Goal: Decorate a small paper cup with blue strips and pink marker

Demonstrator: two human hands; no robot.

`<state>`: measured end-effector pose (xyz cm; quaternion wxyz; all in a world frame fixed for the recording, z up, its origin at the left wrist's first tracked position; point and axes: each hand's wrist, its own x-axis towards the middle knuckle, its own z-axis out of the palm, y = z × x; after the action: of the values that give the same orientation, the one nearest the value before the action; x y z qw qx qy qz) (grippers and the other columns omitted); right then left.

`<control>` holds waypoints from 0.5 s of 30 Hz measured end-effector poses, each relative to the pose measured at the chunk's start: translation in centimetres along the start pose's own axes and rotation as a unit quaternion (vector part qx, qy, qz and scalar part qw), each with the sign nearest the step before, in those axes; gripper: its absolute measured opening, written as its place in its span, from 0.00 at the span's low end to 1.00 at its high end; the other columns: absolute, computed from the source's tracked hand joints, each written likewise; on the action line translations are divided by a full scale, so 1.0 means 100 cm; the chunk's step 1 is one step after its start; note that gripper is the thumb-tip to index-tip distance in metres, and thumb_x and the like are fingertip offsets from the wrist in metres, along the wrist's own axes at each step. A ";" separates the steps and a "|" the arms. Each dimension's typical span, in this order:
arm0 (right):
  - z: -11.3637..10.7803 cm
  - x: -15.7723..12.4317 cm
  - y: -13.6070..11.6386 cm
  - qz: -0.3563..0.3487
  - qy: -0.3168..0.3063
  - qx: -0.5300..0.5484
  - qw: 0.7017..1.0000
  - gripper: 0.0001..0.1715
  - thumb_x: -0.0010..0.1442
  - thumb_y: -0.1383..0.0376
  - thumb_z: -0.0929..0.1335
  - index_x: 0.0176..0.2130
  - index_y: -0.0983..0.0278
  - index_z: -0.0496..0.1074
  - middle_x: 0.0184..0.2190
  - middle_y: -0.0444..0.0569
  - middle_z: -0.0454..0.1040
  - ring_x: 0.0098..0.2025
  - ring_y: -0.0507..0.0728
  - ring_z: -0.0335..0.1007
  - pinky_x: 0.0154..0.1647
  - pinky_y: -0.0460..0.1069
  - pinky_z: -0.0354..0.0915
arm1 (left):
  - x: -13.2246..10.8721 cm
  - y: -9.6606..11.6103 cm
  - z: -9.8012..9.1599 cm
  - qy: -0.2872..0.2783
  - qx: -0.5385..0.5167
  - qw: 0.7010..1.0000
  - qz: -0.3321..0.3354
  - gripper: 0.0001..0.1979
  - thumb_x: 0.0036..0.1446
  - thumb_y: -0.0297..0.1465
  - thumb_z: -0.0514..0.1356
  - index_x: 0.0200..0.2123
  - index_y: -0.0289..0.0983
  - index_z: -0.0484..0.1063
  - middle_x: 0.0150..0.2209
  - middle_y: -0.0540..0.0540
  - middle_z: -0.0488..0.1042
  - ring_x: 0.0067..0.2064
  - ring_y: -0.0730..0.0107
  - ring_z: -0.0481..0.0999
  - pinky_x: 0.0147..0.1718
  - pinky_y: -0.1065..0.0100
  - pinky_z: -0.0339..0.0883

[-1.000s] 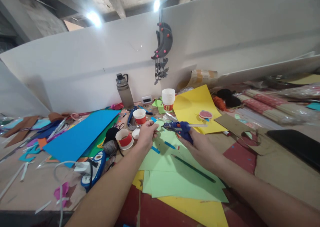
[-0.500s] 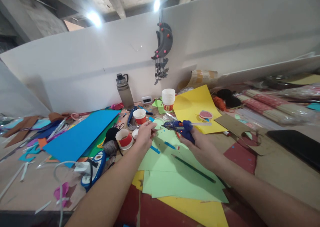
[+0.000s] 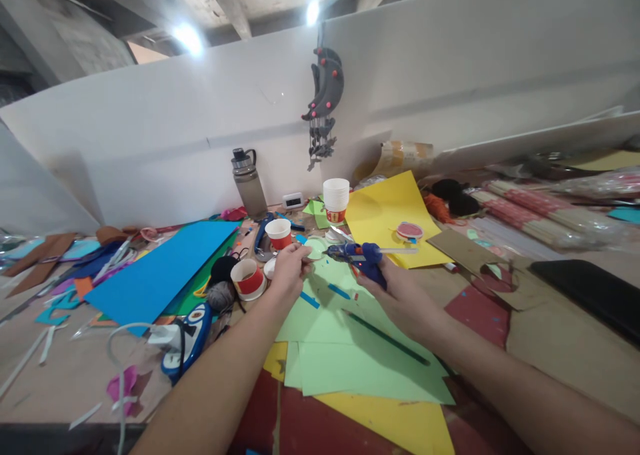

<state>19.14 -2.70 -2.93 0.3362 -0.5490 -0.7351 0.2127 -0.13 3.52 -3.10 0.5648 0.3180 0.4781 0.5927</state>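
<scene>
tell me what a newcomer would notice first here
Probably the blue glue gun in the right hand, its nozzle towards the pale disc in the left hand. Beyond them, a dark moon mobile hangs against the white wall. A big blue sheet lies to the left.

Your left hand (image 3: 290, 268) is bare, and so is your left forearm (image 3: 227, 358) — slim near the middle of the frame, broader where the bottom edge cuts it off. Your right hand (image 3: 397, 288) is bare too, and your right forearm (image 3: 493, 375), just as smooth in outline, shows uncovered skin as it widens towards the lower right — finer details are too small to tell.
</scene>
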 end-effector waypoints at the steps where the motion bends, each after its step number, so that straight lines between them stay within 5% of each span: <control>1: -0.001 0.000 -0.001 0.001 0.001 -0.001 1.000 0.14 0.60 0.57 0.60 0.41 0.64 0.64 0.34 0.53 0.72 0.35 0.59 0.66 0.36 0.53 0.62 | 0.001 0.001 -0.001 0.005 -0.008 1.000 0.007 0.13 0.33 0.26 0.64 0.19 0.36 0.60 0.16 0.56 0.58 0.18 0.82 0.59 0.14 0.77 0.43; 7: -0.012 -0.002 -0.006 0.027 0.044 0.039 0.998 0.18 0.60 0.55 0.59 0.41 0.64 0.67 0.32 0.52 0.73 0.33 0.59 0.67 0.34 0.51 0.62 | 0.003 0.004 -0.002 0.052 -0.046 0.997 0.036 0.16 0.31 0.27 0.65 0.20 0.36 0.58 0.18 0.57 0.59 0.19 0.82 0.61 0.15 0.77 0.45; 15: -0.034 0.001 0.014 0.144 0.108 0.113 0.977 0.18 0.55 0.51 0.63 0.32 0.63 0.66 0.25 0.46 0.70 0.26 0.55 0.65 0.26 0.49 0.61 | 0.007 -0.004 -0.004 0.031 -0.027 0.998 0.039 0.17 0.32 0.29 0.67 0.21 0.37 0.58 0.18 0.57 0.58 0.19 0.83 0.58 0.14 0.77 0.45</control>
<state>22.54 -2.36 -1.53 0.4393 -0.6268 -0.5792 0.2804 -0.51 4.11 -3.73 0.5348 0.3029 0.4667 0.6360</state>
